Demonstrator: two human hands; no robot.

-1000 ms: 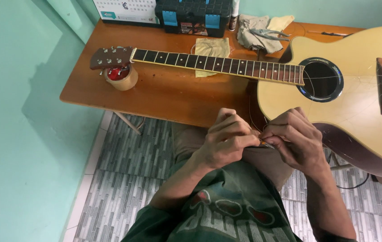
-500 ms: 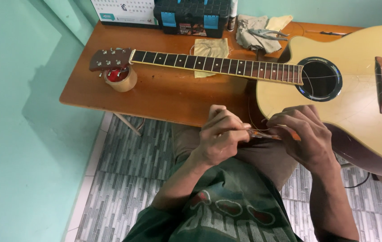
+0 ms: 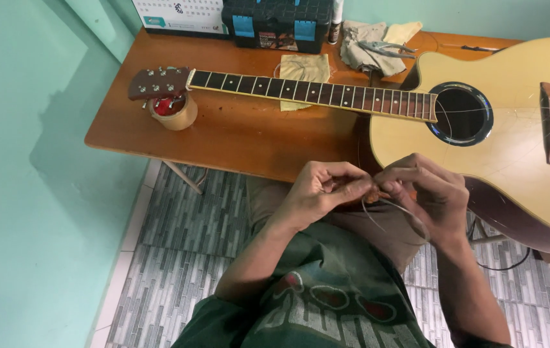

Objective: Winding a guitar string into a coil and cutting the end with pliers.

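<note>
While both hands, the left hand and right hand, pinch shut on a thin coiled guitar string over the lap, beside the acoustic guitar, the springy wire risks slipping free or kinking.

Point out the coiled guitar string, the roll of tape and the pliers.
coiled guitar string (image 3: 396, 207): head view, on the wire loop.
roll of tape (image 3: 178, 116): head view, on its outer wall.
pliers (image 3: 381, 47): head view, on the handles.

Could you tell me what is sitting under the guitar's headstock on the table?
A roll of tape stands under the headstock, propping it off the table. Something red shows inside the roll; the headstock covers most of it, so I cannot tell what it is.
</note>
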